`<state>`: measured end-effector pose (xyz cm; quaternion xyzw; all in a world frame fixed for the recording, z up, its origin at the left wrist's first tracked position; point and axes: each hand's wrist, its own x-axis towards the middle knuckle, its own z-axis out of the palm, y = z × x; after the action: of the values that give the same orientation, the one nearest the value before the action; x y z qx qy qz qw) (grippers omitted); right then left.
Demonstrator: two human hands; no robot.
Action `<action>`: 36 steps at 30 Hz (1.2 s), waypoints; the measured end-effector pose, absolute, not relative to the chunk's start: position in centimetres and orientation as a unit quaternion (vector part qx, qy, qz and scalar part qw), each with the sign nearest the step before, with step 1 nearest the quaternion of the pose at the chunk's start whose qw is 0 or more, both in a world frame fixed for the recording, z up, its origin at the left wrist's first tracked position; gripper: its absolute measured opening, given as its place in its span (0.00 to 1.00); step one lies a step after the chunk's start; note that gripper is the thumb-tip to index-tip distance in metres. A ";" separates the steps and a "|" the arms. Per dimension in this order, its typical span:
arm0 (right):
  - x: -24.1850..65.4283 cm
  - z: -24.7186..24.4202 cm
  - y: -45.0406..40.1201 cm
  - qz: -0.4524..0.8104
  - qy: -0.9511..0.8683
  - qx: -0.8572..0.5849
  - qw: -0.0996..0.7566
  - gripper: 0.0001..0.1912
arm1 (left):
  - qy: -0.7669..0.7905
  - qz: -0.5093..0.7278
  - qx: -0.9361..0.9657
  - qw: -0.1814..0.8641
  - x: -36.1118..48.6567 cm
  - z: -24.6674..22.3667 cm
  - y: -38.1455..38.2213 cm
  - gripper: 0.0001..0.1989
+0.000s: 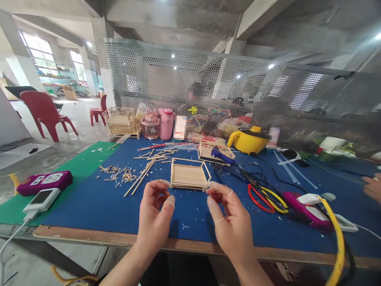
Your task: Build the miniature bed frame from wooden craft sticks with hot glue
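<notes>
A small tray-like frame of thin wooden sticks (190, 176), with a slatted floor and low rails, sits on the blue table mat in front of me. My left hand (157, 210) is at its near left corner, fingers curled and thumb held apart from them. At the near right corner is my right hand (229, 216), also curled with a gap between thumb and fingers. Both sets of fingertips are very close to the frame; whether they touch it I cannot tell. Nothing shows between the fingers of either hand. Some fingertips appear wrapped in pale tape.
Loose sticks (145, 171) and cut bits (120, 174) lie left. Behind is another stick frame (205, 153) with a blue glue gun (223, 155). Right are scissors (262, 198), cables, a yellow pot (250, 140) and a purple power strip (309, 210). Another person's hand (373, 186) shows far right.
</notes>
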<state>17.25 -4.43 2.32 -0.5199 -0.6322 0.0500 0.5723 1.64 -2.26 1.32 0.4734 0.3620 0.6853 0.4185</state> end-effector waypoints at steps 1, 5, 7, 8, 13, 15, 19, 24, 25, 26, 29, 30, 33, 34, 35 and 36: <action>16.8 2.2 -4.8 0.052 -0.645 -0.506 0.571 0.10 | 0.346 0.696 0.465 0.424 1.8 1.4 -2.6 0.09; 14.2 2.2 -6.2 0.047 -0.664 -0.457 0.590 0.17 | 0.331 0.704 0.442 0.447 2.7 1.7 -3.6 0.12; 13.0 2.0 -6.4 0.047 -0.649 -0.457 0.607 0.19 | 0.330 0.692 0.447 0.461 3.1 1.7 -4.0 0.11; 12.6 1.8 -6.4 0.050 -0.641 -0.460 0.612 0.21 | 0.332 0.685 0.449 0.468 3.2 1.7 -4.2 0.10; 14.0 -0.4 -6.4 0.073 -0.626 -0.460 0.625 0.27 | 0.367 0.650 0.460 0.481 2.1 1.1 -3.4 0.10; 16.0 -0.6 -5.8 0.062 -0.613 -0.470 0.633 0.25 | 0.407 0.635 0.472 0.457 0.7 1.0 -2.0 0.11; 20.7 1.9 -1.8 0.026 -0.573 -0.518 0.635 0.20 | 0.477 0.556 0.574 0.365 -2.1 2.6 2.4 0.11; 23.5 5.7 6.1 0.111 -0.647 -0.567 0.498 0.26 | 0.462 0.532 0.657 0.268 -0.6 5.6 8.7 0.17; 23.5 5.9 7.2 0.125 -0.665 -0.567 0.470 0.28 | 0.446 0.525 0.673 0.270 0.3 5.7 9.5 0.18; 23.3 5.8 8.0 0.135 -0.678 -0.570 0.444 0.31 | 0.435 0.513 0.687 0.275 1.0 5.7 10.2 0.17; 22.5 4.9 8.7 0.155 -0.698 -0.591 0.373 0.41 | 0.419 0.484 0.713 0.286 2.6 4.6 11.0 0.16; 22.3 4.6 8.5 0.159 -0.701 -0.598 0.354 0.42 | 0.417 0.475 0.718 0.290 2.8 4.2 11.0 0.17; 21.9 4.2 8.0 0.168 -0.707 -0.613 0.311 0.41 | 0.417 0.451 0.731 0.298 2.6 3.6 10.7 0.19; 21.8 4.2 7.9 0.170 -0.708 -0.616 0.301 0.40 | 0.418 0.445 0.733 0.300 2.5 3.6 10.7 0.20; 21.7 4.3 7.9 0.172 -0.708 -0.618 0.295 0.40 | 0.420 0.441 0.734 0.302 2.5 3.7 10.6 0.20; 21.6 4.4 7.9 0.174 -0.708 -0.620 0.290 0.40 | 0.421 0.439 0.733 0.304 2.5 3.7 10.6 0.20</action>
<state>21.64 7.94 4.38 -0.6200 -0.7080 0.1736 0.2900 2.50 10.63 3.73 0.7327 0.4215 0.4393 0.3042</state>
